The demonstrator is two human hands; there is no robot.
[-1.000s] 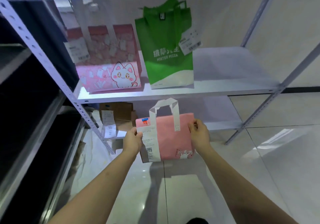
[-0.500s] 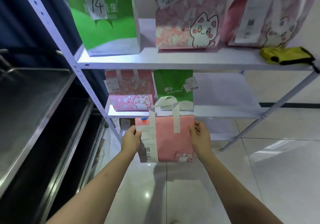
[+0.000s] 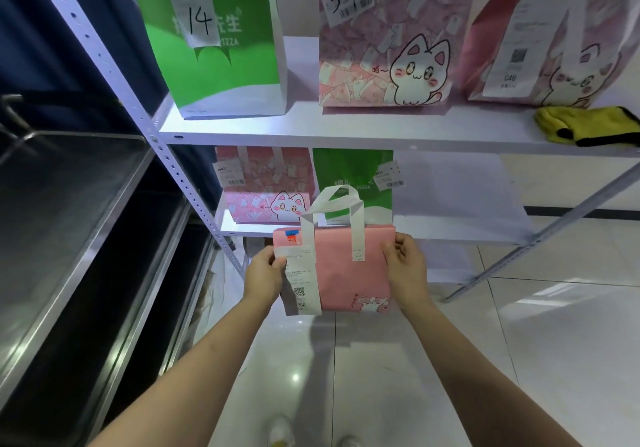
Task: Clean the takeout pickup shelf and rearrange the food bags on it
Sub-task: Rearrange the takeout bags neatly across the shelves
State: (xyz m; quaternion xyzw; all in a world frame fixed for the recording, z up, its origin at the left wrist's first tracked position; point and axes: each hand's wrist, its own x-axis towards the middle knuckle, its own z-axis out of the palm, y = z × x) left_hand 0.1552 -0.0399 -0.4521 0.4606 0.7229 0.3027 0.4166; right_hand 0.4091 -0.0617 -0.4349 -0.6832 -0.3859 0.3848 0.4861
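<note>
Hands grip a small pink bag (image 3: 346,266) by its sides, left hand (image 3: 265,278) and right hand (image 3: 403,266) level, upright below the upper shelf (image 3: 346,128), whose free gap lies up and right.

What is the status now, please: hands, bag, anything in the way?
Left hand and right hand grip small pink bag by its sides, off the shelf. Space free on lower shelf, right of green bag. Nothing blocking.

- single head cam, worn, looks forward and down at the white shelf (image 3: 346,131) from close in front
- shelf's upper board fills the top of frame, lower boards mid-frame, floor below
- no second view
</note>
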